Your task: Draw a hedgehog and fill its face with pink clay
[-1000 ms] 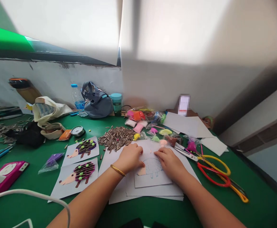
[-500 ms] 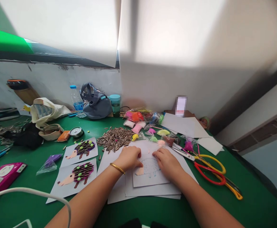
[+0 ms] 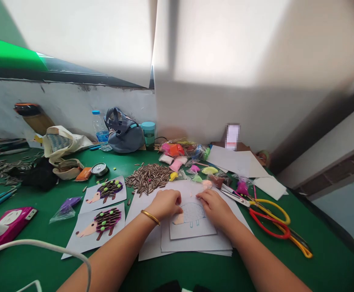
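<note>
A card with a hedgehog drawn in outline [image 3: 192, 211] lies on a stack of white paper [image 3: 151, 243] in front of me. Peach-coloured clay [image 3: 179, 218] fills the hedgehog's snout on the left of the drawing. My left hand [image 3: 167, 202] has its thumb down at the top of this clay, the other fingers bent and apart from the thumb. On the card's upper right rests my right hand [image 3: 214, 207], fingers stretched over the paper, holding nothing visible. A small peach bit [image 3: 190, 195] lies above the drawing, between the hands.
Two finished hedgehog pictures [image 3: 105, 190] lie left, beside a heap of striped sunflower seeds [image 3: 148, 178]. Bags of coloured clay [image 3: 177, 151] are behind. Scissors [image 3: 240, 199] with red and yellow handles lie right. A white cable [image 3: 43, 243] arches at front left.
The whole view has shifted slightly, so the items on the table sit a little further right. Both hands keep nearly the same places on the card.
</note>
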`<state>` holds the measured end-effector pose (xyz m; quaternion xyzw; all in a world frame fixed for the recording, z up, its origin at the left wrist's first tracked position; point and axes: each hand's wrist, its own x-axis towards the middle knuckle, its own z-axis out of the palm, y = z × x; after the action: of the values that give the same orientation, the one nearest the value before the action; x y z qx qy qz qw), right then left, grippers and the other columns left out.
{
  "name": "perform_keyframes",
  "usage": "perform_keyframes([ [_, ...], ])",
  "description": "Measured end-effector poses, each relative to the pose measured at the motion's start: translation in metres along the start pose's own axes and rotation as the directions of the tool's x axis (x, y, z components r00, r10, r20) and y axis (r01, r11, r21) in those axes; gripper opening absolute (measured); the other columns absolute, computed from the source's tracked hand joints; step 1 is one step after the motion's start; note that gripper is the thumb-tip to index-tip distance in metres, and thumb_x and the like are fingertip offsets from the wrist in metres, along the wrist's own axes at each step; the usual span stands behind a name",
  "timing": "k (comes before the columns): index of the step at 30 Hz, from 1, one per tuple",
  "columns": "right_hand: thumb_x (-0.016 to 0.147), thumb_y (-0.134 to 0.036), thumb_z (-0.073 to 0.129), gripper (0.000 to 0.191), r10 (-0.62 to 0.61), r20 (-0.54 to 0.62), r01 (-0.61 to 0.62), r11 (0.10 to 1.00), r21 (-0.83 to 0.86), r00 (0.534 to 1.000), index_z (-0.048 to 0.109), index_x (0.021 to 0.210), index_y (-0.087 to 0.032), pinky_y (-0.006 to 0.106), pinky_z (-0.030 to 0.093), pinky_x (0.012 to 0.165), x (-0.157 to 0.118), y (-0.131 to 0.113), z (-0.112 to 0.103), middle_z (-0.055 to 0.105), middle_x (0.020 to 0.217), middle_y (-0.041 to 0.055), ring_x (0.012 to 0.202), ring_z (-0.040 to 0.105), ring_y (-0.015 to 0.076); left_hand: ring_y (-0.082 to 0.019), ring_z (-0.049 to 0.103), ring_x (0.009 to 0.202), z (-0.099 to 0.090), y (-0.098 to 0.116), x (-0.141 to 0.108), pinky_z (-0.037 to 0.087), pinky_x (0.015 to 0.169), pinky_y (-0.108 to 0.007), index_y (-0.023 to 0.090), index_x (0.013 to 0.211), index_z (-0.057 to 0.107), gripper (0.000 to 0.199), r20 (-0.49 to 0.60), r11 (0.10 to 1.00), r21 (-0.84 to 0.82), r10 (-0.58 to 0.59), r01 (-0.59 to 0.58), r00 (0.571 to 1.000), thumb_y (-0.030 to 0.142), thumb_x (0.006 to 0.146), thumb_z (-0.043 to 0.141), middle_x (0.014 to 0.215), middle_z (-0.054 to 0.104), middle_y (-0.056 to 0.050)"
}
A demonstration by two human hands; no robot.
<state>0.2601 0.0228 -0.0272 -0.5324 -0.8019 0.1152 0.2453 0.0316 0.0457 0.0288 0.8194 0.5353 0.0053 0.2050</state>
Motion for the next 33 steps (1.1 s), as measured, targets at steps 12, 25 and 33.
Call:
perform_keyframes([
  [12,0.089,-0.017,0.055,0.019,0.047,0.044,-0.045,0.998,-0.032,0.998,0.069,0.101,-0.022,0.034,0.048,0.084,0.0,-0.005,-0.006,0.067,0.098,0.0075,0.096,0.06,0.0227,-0.022,0.066,0.085,0.001,-0.002,-0.001,0.044,0.069,-0.028,0.024,0.092,0.068,0.028,-0.003,0.999,-0.037,-0.004,0.003,1.0,0.035,0.068,0.079,0.092,0.071,0.0],
  [25,0.09,-0.011,0.05,0.019,-0.09,-0.007,0.09,0.994,0.061,0.996,0.066,0.088,-0.021,0.034,0.046,0.082,0.006,-0.02,-0.022,0.066,0.091,0.0054,0.09,0.059,0.0211,-0.022,0.062,0.091,-0.005,-0.014,0.003,0.043,0.077,-0.028,0.025,0.092,0.075,0.023,-0.062,0.965,-0.24,0.091,-0.103,0.994,0.037,0.073,0.073,0.096,0.069,-0.004],
  [33,0.094,-0.035,0.054,0.027,-0.017,-0.36,0.115,0.96,0.253,0.933,0.06,0.117,-0.023,0.045,0.044,0.096,0.013,-0.029,-0.044,0.061,0.115,0.0107,0.109,0.054,0.0273,-0.017,0.055,0.06,0.0,-0.015,-0.001,0.038,0.058,-0.027,0.017,0.067,0.071,0.023,-0.134,0.819,-0.568,0.003,-0.08,0.991,0.038,0.076,0.065,0.064,0.066,-0.001],
])
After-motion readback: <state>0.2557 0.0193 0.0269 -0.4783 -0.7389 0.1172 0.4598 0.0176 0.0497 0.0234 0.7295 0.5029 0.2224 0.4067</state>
